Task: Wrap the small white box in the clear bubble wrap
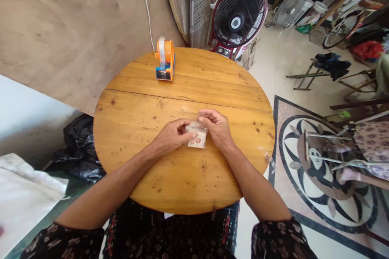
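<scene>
A small clear plastic packet (pixel 197 139) with pale contents and reddish marks is held over the middle of the round wooden table (pixel 136 121). My left hand (pixel 173 135) grips its left side, thumb across the front and fingers behind. At the packet's upper right edge, my right hand (pixel 217 128) pinches the plastic between thumb and fingers. What lies behind the packet is hidden.
An orange and blue tape dispenser (pixel 165 60) stands near the table's far left edge. Beyond the far edge is a dark red fan (pixel 238 16). Black plastic bags (pixel 79 149) lie left of the table. Another person's legs (pixel 361 178) show at the right.
</scene>
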Motion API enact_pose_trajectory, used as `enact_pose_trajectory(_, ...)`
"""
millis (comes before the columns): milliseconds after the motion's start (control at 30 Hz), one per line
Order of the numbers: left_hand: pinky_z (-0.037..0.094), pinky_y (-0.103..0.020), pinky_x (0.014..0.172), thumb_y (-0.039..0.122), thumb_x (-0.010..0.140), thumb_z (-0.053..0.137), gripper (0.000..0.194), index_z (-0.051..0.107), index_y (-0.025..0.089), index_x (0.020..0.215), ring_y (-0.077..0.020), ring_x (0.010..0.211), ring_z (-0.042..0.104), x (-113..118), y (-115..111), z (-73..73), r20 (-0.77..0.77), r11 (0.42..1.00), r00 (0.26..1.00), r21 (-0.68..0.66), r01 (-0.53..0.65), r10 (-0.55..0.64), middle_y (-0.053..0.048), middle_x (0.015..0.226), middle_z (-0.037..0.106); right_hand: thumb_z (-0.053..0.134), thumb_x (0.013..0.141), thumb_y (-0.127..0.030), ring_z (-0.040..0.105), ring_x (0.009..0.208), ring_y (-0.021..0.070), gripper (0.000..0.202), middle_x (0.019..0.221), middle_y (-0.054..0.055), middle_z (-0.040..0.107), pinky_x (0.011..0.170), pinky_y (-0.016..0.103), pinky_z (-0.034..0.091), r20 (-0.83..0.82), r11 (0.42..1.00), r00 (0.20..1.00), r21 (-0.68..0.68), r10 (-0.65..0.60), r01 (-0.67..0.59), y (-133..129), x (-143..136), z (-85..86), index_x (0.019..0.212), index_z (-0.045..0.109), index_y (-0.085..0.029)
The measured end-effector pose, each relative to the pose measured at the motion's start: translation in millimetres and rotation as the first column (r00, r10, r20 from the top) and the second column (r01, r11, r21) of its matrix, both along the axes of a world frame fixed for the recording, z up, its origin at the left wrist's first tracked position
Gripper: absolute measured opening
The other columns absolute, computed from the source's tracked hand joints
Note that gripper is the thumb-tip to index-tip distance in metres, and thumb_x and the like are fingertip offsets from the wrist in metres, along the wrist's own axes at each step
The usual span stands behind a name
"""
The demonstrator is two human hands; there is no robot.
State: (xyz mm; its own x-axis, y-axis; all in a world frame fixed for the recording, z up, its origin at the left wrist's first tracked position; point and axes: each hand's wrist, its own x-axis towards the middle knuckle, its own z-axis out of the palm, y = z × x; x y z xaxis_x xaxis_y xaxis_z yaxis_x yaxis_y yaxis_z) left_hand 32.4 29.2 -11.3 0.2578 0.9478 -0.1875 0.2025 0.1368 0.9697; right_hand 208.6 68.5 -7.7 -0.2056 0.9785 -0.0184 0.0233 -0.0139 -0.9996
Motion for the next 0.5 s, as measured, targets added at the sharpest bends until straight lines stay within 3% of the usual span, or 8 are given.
enact_pose_trajectory(200, 0.050, -0.029, 0.068, 0.040, 0.074, 0.067, 0.044, 0.064, 0.014, 0.109, -0.0168, 0.074, 0.063, 1, -1, 2.4, -0.007, 1.000, 1.000, -0.011, -0.008, 0.008, -0.004, 0.086, 0.069, 0.067, 0.079, -0.036, 0.063, 0.081, 0.0153, 0.017, 0.088, 0.002, 0.071, 0.079, 0.031, 0.051, 0.023, 0.994, 0.999, 0.101, -0.042, 0.039, -1, 4, 13.7, 0.086, 0.070, -0.021)
enact_pose_trajectory(500, 0.049, -0.028, 0.064, 0.039, 0.071, 0.069, 0.045, 0.066, 0.015, 0.109, -0.0180, 0.073, 0.063, 0, 0, 2.1, 0.006, 1.000, 1.000, 0.000, -0.025, 0.025, -0.004, 0.084, 0.069, 0.057, 0.088, -0.036, 0.063, 0.088, 0.0168, 0.018, 0.091, 0.003, 0.069, 0.084, 0.031, 0.048, 0.137, 0.972, 0.990, 0.232, -0.008, -0.024, -5, 6, 19.0, 0.086, 0.064, -0.020)
